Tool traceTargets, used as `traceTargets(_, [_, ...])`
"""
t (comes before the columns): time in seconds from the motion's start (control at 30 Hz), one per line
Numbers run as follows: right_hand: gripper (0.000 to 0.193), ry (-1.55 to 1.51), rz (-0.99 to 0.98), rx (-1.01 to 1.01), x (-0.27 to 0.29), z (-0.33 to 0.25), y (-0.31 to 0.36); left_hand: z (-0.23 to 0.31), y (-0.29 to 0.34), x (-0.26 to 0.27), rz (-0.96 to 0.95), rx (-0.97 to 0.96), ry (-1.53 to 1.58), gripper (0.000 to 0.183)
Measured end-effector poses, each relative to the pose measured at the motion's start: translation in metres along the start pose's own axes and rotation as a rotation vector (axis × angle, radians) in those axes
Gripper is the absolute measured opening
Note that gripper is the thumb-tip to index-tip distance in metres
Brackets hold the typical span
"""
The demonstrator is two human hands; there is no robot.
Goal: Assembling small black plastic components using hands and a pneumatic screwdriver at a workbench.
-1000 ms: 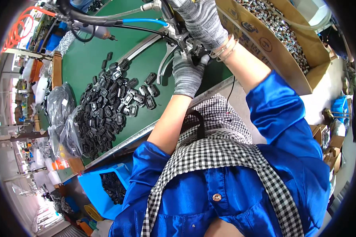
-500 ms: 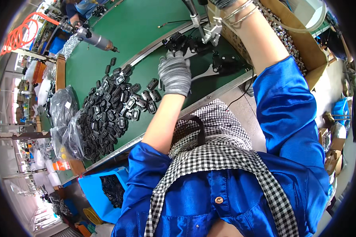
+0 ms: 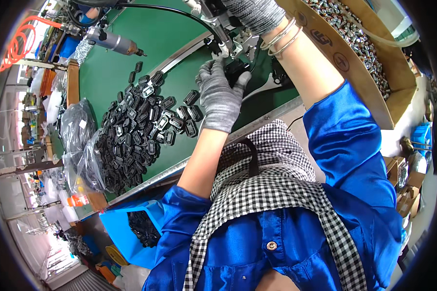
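My left hand [image 3: 221,99], in a grey knit glove, lies over the bench with fingers and thumb closed around a black plastic part [image 3: 235,69]. Above it, my right hand [image 3: 257,13], also gloved, grips a black and silver hose-fed tool [image 3: 219,30] at the top edge; its fingers are partly cut off by the picture. The tool's pale tip points down close to my left fingertips. Whether it touches the part I cannot tell. Silver metal brackets [image 3: 245,44] stand beside the tip. A silver and black lever [image 3: 264,86] lies right of my left hand.
A large heap of small black oblong pieces [image 3: 131,138] covers the bench's left side, next to a clear plastic bag [image 3: 77,128]. An air driver [image 3: 114,42] hangs from a red coiled hose. At right stands a cardboard box [image 3: 335,53] of small metal parts. A blue bin [image 3: 116,225] is below.
My right hand has moved down and left, bringing the hose-fed tool into view beside my left hand. My left hand has turned, its thumb now showing against the black part. The view has shifted slightly.
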State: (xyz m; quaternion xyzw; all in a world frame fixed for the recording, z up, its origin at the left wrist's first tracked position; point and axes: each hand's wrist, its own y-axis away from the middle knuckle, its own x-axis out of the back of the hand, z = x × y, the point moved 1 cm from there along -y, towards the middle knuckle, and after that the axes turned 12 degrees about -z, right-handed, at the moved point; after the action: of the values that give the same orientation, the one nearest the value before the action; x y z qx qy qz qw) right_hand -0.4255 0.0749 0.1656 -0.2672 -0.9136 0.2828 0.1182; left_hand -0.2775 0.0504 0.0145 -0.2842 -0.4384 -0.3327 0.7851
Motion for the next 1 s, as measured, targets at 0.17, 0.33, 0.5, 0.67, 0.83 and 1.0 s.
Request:
traceTargets(0.17, [0.037,0.059,0.005,0.034,-0.004,0.013,0.0,-0.017,-0.012,-0.017,-0.071,0.045,0.174,0.054])
traceTargets(0.33, [0.036,-0.022,0.028,0.048,0.0,0.014,0.007,-0.007,-0.013,-0.014,-0.104,0.014,0.168,0.049])
traceTargets(0.5, [0.036,-0.089,0.026,0.077,-0.005,0.023,0.008,-0.005,-0.011,-0.01,-0.079,0.001,0.083,0.045])
traceTargets(0.67, [0.035,-0.113,0.027,0.09,-0.005,0.024,0.012,-0.006,-0.01,-0.011,-0.05,-0.01,0.08,0.044])
traceTargets(0.83, [0.035,-0.121,0.034,0.116,-0.003,0.029,0.02,-0.003,-0.011,-0.013,-0.051,-0.019,0.106,0.044])
traceTargets(1.0, [0.034,-0.132,0.033,0.131,-0.007,0.031,0.024,-0.007,-0.011,-0.017,-0.03,-0.025,0.126,0.046])
